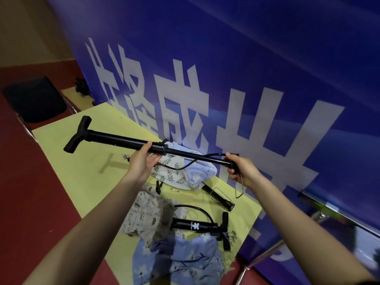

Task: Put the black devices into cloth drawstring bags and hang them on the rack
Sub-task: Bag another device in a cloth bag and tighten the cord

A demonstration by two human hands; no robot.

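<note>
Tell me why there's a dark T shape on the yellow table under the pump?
In the head view, that T is the shadow of the held pump, cast on the yellow table by light from above; the left hand and right hand lift the pump clear of the table. The same view bends straight edges, and the lower right corner is smeared.

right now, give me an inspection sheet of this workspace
surface: yellow table, beside a blue banner.
job's things: held pump in the air; two more pumps lie on the table; leaf bag, cream bag and blue bag lie crumpled.
clutter: nothing seen.
hands: left hand holds the held pump's barrel; right hand grips its base end.
cables: pump hose droops over the leaf bag.
surroundings: red floor, black chair, metal bars at right.
</note>
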